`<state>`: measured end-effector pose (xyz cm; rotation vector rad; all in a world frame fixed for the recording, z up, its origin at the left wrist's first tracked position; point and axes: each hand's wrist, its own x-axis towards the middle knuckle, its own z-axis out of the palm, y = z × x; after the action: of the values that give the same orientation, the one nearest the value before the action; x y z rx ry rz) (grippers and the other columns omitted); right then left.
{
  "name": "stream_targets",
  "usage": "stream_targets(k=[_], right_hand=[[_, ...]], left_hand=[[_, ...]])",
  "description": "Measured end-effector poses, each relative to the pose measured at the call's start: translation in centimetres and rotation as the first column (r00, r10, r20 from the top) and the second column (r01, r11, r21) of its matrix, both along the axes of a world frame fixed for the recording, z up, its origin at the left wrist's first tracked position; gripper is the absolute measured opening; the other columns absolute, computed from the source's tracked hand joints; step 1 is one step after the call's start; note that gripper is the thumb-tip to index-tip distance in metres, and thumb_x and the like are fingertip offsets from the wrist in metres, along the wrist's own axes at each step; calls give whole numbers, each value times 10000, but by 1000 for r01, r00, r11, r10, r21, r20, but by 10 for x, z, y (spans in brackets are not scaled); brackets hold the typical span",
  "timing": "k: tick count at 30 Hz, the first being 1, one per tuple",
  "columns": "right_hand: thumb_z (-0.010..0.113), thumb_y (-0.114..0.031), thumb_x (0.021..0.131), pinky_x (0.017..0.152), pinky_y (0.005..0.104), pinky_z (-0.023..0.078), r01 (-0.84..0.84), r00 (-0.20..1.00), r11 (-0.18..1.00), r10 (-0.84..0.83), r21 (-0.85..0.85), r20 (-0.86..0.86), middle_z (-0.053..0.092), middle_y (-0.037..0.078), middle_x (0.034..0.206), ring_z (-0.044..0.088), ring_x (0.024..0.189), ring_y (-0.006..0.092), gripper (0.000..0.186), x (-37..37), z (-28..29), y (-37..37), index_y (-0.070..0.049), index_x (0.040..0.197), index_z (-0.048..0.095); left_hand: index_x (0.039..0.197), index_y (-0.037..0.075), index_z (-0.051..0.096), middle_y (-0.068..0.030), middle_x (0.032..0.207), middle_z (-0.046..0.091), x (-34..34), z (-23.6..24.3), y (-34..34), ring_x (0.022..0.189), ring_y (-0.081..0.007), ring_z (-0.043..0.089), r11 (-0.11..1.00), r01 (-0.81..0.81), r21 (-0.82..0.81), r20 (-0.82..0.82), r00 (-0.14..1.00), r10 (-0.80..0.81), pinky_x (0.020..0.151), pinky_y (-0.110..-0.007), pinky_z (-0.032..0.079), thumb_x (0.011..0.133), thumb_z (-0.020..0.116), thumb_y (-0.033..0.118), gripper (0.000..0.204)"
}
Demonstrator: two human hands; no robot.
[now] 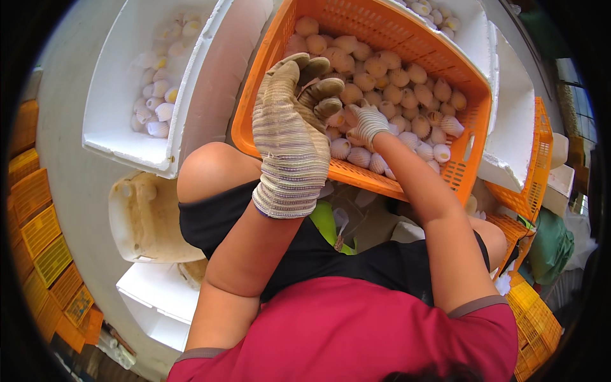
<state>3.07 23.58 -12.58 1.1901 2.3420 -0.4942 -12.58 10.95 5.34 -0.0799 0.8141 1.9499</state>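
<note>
Both my hands wear striped knit work gloves. Over the near left rim of an orange plastic crate (476, 148), my left hand (289, 121) is raised with its fingers bent and apart, and nothing shows in it. Inside the crate, my right hand (370, 123) is closed around a round, pale pinkish fruit (350, 117) among many others; its fingertips are partly hidden. The fruits are sleeved in white foam nets, like the netted fruit (359, 156) near the front wall. Some yellowish skin shows between the nets.
At the left stands a white foam box (105, 121) with more netted fruit. Other foam boxes (512, 114) line the crate's right side. A stained plastic container (149, 216) sits by my left knee. Orange crates (51, 235) are stacked far left, others (531, 325) at lower right.
</note>
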Motion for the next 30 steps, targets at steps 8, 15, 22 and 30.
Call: stream_targets(k=[8,15,22,30], right_hand=[[736,-255,825,945,389,511,288,898,946,-320,-147,-301,579,197,1279,577,1139,311,600,15,-49,13,-90,1359,517],[582,-449,938,564,235,456,216,154,152,-981,-965,-120,626,22,900,537,663,92,405,59,88,9,-73,1082,630],[572,-518,949,596,177,423,151,304,397,-890,-905,-340,613,-3,893,511,692,46,519,101,174,-35,-66,1202,591],[515,-411,1012,556,192,456,140,214,410,-901,-901,-377,635,45,878,578,663,94,482,123,165,-64,-46,1327,530]], left_hand=[[1154,44,580,-113,1059,662,13,-9,9,866,-198,666,992,17,-127,-63,998,-25,716,-288,552,973,567,217,251],[1220,35,556,-60,1081,611,37,-22,21,931,-145,634,845,412,-340,-327,791,-517,769,-251,552,900,687,124,357],[1049,-28,621,-133,871,684,95,-31,20,767,-170,655,791,245,-561,-809,39,-586,701,-303,533,778,808,268,442],[944,-35,665,-53,732,663,108,-39,8,637,-80,605,804,352,-479,-811,172,-559,572,-236,497,936,638,115,153]])
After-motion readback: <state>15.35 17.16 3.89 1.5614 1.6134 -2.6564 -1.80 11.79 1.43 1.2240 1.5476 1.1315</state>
